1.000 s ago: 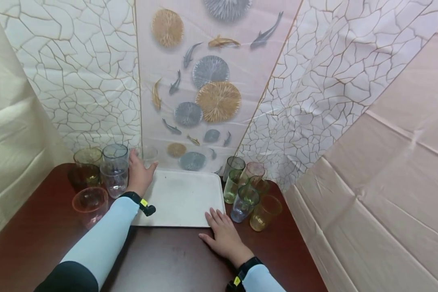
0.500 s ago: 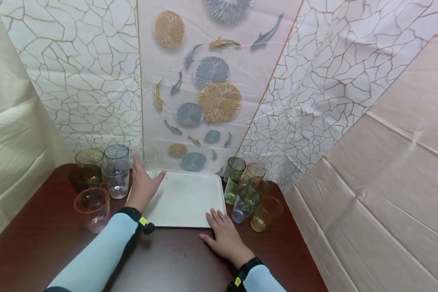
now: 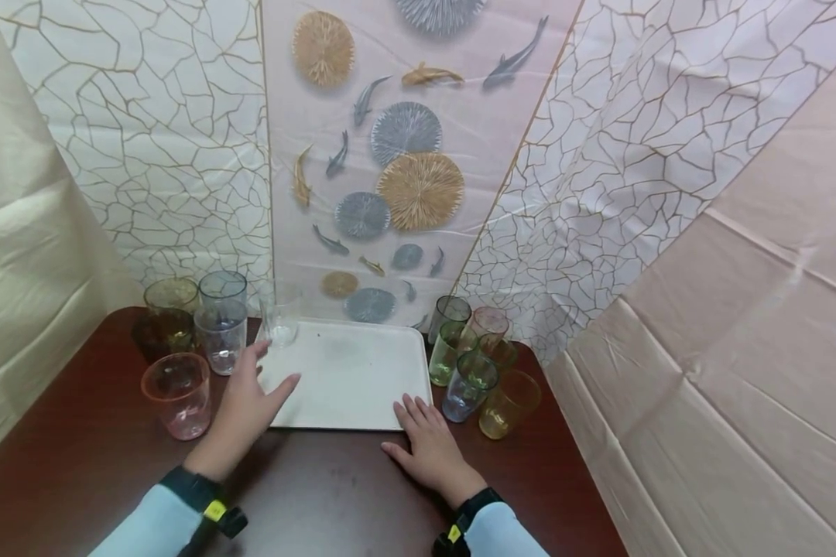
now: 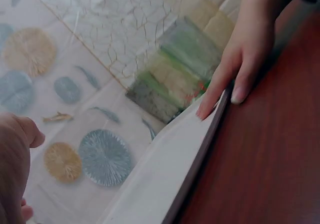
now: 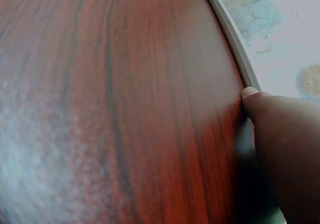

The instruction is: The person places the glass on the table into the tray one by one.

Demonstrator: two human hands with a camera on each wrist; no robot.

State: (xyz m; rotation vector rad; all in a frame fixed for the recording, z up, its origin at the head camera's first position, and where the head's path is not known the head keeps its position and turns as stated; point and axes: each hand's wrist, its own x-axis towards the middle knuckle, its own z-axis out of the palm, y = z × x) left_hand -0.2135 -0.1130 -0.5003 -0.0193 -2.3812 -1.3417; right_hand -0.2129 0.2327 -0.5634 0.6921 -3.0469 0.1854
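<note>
A white tray (image 3: 351, 379) lies on the dark red table. On its back left corner stands a clear glass (image 3: 282, 317). My left hand (image 3: 240, 410) is over the tray's left edge with thumb and fingers spread, holding nothing. It is nearest to the clear glass and a pink glass (image 3: 181, 398) with an orange rim. My right hand (image 3: 433, 452) rests at the tray's front right corner, fingers straight on top. In the right wrist view its thumb (image 5: 252, 96) touches the tray's front edge (image 5: 235, 48).
Left of the tray stand a dark amber glass (image 3: 170, 317) and a clear, blue-rimmed stack of glasses (image 3: 221, 329). Several coloured glasses crowd the right side, among them a blue one (image 3: 468, 391) and a yellow one (image 3: 507, 406). A patterned cloth (image 3: 418, 255) hangs behind the table.
The left hand has come away from the clear glass, moving back toward the body and leaving the glass on the tray's corner. The right hand has stayed in place.
</note>
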